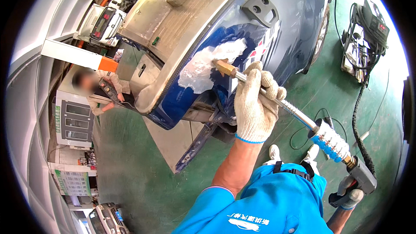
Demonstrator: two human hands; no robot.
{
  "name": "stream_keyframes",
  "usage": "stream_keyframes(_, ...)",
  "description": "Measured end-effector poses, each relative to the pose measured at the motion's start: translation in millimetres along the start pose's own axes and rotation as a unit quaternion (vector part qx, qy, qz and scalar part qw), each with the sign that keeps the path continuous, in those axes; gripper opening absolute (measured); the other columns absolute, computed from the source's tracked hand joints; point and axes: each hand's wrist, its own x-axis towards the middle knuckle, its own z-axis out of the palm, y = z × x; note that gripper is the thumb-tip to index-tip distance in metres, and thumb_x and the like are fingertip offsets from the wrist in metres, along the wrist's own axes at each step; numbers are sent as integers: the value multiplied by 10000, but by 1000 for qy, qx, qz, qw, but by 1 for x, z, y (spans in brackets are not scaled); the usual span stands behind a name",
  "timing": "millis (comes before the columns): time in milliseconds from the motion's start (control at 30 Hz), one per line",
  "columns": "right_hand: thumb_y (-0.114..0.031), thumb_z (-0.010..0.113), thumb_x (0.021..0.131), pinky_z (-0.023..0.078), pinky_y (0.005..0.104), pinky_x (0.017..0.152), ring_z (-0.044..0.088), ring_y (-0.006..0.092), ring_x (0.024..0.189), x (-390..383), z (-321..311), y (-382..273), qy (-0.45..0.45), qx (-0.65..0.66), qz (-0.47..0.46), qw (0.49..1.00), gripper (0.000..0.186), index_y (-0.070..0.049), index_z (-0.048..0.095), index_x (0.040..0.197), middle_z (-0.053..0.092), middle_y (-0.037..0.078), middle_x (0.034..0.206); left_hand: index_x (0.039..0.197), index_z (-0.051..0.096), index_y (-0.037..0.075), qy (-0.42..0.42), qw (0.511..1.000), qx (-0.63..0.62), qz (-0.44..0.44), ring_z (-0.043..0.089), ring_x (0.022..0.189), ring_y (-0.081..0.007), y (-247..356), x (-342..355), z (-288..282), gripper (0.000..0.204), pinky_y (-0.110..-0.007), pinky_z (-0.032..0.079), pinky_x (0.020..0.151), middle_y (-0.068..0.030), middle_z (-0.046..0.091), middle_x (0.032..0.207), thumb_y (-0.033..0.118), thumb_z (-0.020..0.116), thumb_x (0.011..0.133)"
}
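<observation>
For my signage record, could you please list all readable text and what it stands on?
I won't copy wording, only place it:
Blue shirt: white characters.
White cabinet: green characters.
Pale board: too small to read.
Blue plate on parked car: too blurred.
Red display on machine: too small.

A long, slim, silver metal rod tool (305, 121) runs slantwise through the left hand's (256, 104) grip. Ahead of that grip it ends in a faceted brass-coloured tip (225, 67). Behind the grip come a ribbed silver stretch, a thick ringed silver-and-blue cylinder (331, 143) and, at the right hand's (350, 195) grip, a dark grey pistol-shaped handle (364, 177). Ahead of the left grip, a glossy dark blue vehicle body panel (167, 110) curves, bearing a jagged, pale silvery patch (199, 67), the tip's end at its edge.
</observation>
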Motion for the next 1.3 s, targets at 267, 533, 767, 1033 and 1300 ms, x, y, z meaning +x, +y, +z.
stream_keyframes(267,-640,859,742,498,313,531,580,190,461,9,1,-24,-35,-214,-142,966,917,132,618,1175,647,86,700,1394,553,80,-3,1000,9,-21,737,924,-229,-59,-44,28,335,-464,606,938,-126,725,1099,206,587,1086)
stream_keyframes(533,-449,988,668,586,285,588,693,189,635,1,43,-48,-7,-71,-51,996,894,115,598,1242,711,113,846,1232,528,55,-84,995,26,-41,535,608,-127,-56,-16,24,251,-429,518,759,14,476,650,272,500,1108)
stream_keyframes(767,-295,988,665,577,303,537,701,202,727,-17,27,-37,-25,12,-3,1000,907,77,539,1359,724,158,990,1387,529,29,-82,993,-8,-89,692,776,-204,-91,-58,30,390,-419,596,856,-98,694,864,231,623,1067)
stream_keyframes(1033,-299,946,704,516,294,471,601,193,494,-12,47,-41,10,-4,-67,998,763,102,594,1248,703,149,886,1003,633,60,24,990,-137,-31,546,593,-128,36,35,-6,299,-316,531,577,3,566,710,326,546,1110)
stream_keyframes(1300,-723,699,866,406,253,460,584,164,490,5,37,-45,-83,-348,-210,910,850,97,668,1088,652,45,695,969,612,118,-304,883,-358,-16,242,429,-56,28,43,-17,298,-243,306,376,75,258,576,384,568,1096)
